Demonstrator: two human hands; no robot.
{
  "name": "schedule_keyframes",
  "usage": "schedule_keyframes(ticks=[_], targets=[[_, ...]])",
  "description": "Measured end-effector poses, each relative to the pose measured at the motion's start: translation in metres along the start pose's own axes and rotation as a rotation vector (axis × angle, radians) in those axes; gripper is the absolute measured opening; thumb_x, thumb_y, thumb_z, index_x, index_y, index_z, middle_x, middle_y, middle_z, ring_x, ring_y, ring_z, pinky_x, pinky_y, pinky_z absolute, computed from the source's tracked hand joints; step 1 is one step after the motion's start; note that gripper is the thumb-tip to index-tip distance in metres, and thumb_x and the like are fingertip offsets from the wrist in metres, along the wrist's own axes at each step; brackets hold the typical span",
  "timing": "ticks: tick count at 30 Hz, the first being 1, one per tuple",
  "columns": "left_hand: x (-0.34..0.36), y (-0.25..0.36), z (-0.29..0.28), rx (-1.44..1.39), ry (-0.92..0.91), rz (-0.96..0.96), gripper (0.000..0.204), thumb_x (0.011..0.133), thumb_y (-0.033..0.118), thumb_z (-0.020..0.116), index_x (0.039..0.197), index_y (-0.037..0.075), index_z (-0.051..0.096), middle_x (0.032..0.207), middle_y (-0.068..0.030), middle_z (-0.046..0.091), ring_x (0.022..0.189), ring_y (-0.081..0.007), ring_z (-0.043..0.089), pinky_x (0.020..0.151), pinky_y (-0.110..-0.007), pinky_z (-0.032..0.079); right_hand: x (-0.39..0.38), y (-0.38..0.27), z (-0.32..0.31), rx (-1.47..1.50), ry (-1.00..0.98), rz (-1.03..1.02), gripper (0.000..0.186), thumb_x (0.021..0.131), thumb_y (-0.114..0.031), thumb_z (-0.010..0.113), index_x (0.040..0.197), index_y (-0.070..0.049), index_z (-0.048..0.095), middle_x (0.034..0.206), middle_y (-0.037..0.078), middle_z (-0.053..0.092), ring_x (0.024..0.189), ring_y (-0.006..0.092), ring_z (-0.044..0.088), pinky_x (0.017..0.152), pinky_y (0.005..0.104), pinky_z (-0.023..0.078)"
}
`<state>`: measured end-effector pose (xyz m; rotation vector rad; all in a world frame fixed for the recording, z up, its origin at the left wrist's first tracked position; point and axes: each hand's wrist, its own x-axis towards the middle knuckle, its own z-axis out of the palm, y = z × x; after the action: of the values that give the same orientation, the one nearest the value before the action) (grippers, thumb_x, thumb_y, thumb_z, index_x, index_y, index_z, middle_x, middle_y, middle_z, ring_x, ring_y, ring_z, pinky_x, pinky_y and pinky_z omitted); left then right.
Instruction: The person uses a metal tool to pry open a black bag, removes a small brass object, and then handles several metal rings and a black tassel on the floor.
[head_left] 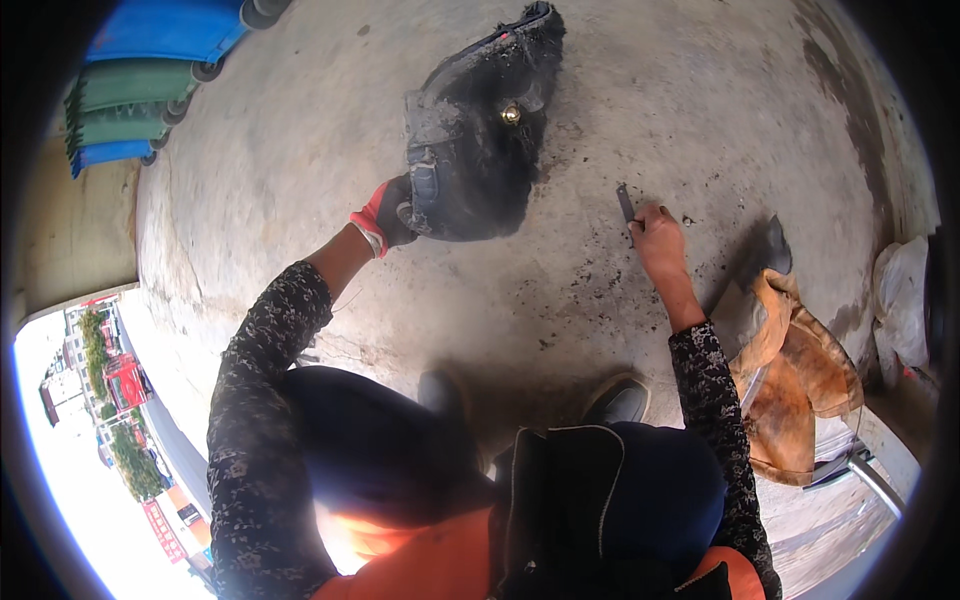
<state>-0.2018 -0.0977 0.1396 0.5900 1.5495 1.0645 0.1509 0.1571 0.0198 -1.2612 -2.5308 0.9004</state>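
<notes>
While the left hand [390, 212], in a red and dark glove, grips the near left corner of the black piece [480, 175], the right hand [659, 240], bare, holds a small dark blade [626, 203], fingers curled round its near end, tip pointing away from the body. Black piece lies on the concrete floor [300, 130], ahead and right of the left hand, left of the right hand; blade and piece are apart. Surface looks fuzzy, with greyish worn patches and a shiny gold stud [511, 114] on its right part. Material hard to tell from this view, maybe fur or cloth. Dark crumbs [590, 280] scatter between the hands, mostly nearer the right. Tan cloth [790, 400], stained, sits right of the right hand and closer to the body; white bag [903, 300] farther right. Blue and green bins [135, 90] stand far ahead-left of the left hand. Dark shoe [618, 400] nearer the body than the right hand.
</notes>
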Motion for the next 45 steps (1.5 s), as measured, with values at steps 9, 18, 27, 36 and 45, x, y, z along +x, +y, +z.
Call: schedule_keyframes(ticks=[9, 18, 27, 36, 45], targets=[[-0.002, -0.036, 0.048, -0.587, 0.036, -0.596, 0.024, 0.098, 0.018, 0.049, 0.112, 0.007, 0.064, 0.095, -0.0057, 0.069, 0.079, -0.0167, 0.067, 0.071, -0.029, 0.056, 0.024, -0.083, -0.048, 0.565, 0.011, -0.084, 0.040, 0.083, -0.020, 0.077, 0.116, -0.002, 0.062, 0.097, 0.012, 0.070, 0.081, 0.0182, 0.067, 0.074, 0.0318, 0.054], [0.050, -0.043, 0.040, -0.079, -0.102, -0.431, 0.040, 0.101, 0.034, 0.046, 0.128, 0.007, 0.058, 0.114, -0.0078, 0.068, 0.094, -0.0199, 0.067, 0.079, -0.034, 0.057, 0.003, -0.152, -0.067, 0.665, -0.096, -0.249, 0.065, 0.076, -0.023, 0.082, 0.131, -0.005, 0.053, 0.108, 0.013, 0.060, 0.083, 0.0221, 0.065, 0.077, 0.0334, 0.053], [0.042, 0.068, 0.010, -0.158, -0.099, -0.372, 0.055, 0.101, 0.046, 0.048, 0.142, 0.009, 0.047, 0.124, -0.0060, 0.063, 0.104, -0.0158, 0.063, 0.092, -0.034, 0.050, -0.006, -0.150, -0.019, 0.292, -0.277, -0.373, 0.052, 0.084, -0.021, 0.074, 0.130, -0.009, 0.054, 0.124, 0.018, 0.050, 0.105, 0.0376, 0.060, 0.091, 0.0433, 0.050], [0.038, 0.044, 0.030, 0.776, -0.265, 0.048, 0.031, 0.097, 0.022, 0.056, 0.124, 0.009, 0.064, 0.125, -0.0160, 0.062, 0.112, -0.0283, 0.061, 0.099, -0.035, 0.046, -0.007, -0.126, -0.021, 0.429, -0.146, -0.264, 0.040, 0.083, -0.016, 0.073, 0.119, -0.005, 0.062, 0.112, 0.018, 0.060, 0.086, 0.0311, 0.066, 0.077, 0.0388, 0.054], [0.007, 0.066, 0.138, 1.246, 0.143, 0.182, 0.057, 0.080, 0.024, 0.067, 0.126, -0.002, 0.047, 0.089, -0.0190, 0.066, 0.082, -0.0352, 0.066, 0.071, -0.045, 0.052, 0.001, -0.106, -0.062, 0.866, -0.140, 0.245, 0.043, 0.091, -0.031, 0.070, 0.118, 0.002, 0.062, 0.096, 0.006, 0.066, 0.083, 0.0154, 0.066, 0.066, 0.0279, 0.052]])
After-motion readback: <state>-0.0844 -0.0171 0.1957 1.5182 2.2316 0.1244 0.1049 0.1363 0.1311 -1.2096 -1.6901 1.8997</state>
